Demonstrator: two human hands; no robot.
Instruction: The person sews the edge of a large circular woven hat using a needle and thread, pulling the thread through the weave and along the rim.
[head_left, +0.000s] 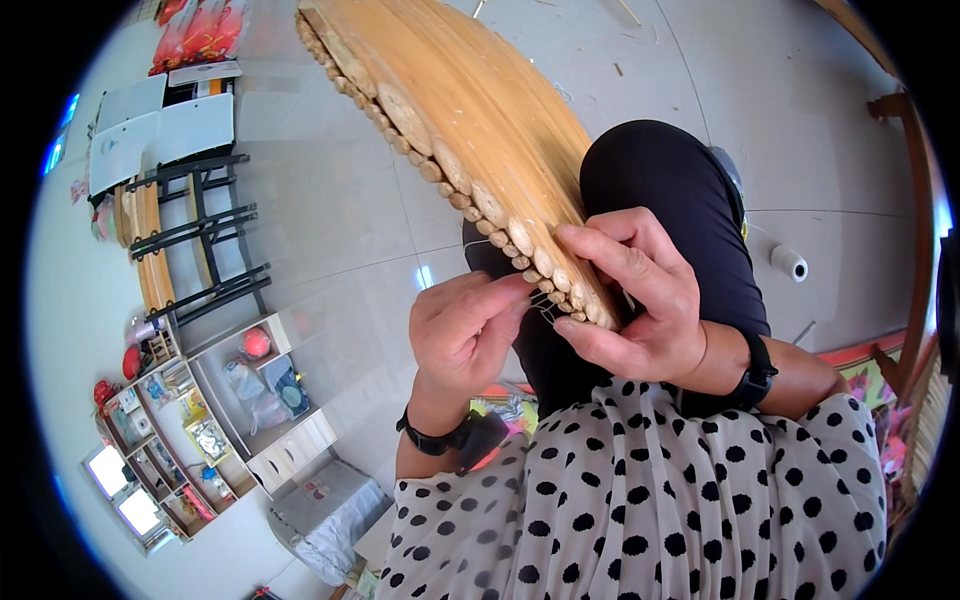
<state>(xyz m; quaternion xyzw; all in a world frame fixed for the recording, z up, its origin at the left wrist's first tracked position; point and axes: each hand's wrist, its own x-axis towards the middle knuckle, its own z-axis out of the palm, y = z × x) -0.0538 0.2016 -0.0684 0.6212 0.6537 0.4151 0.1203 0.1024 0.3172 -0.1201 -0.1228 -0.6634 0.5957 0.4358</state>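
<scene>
A tan mat (470, 110) of stalks laid side by side leans across my lap, its edge lined with pale cut stalk ends. My right hand (640, 285) grips its near corner, with fingers on the smooth face and the thumb at the cut ends. At the same corner, my left hand (465, 325) is closed in a pinch against the edge. Thin loops of thread (543, 304) show between the two hands. What exactly the left fingertips hold is hidden.
A white spool (788, 263) lies on the tiled floor to the right. My dark-trousered knee (660, 180) rises beside the mat. Scraps (618, 70) dot the floor ahead. At left stand a dark metal frame (200, 235) and an open shelf unit (175, 440); wooden furniture (905, 200) edges the right.
</scene>
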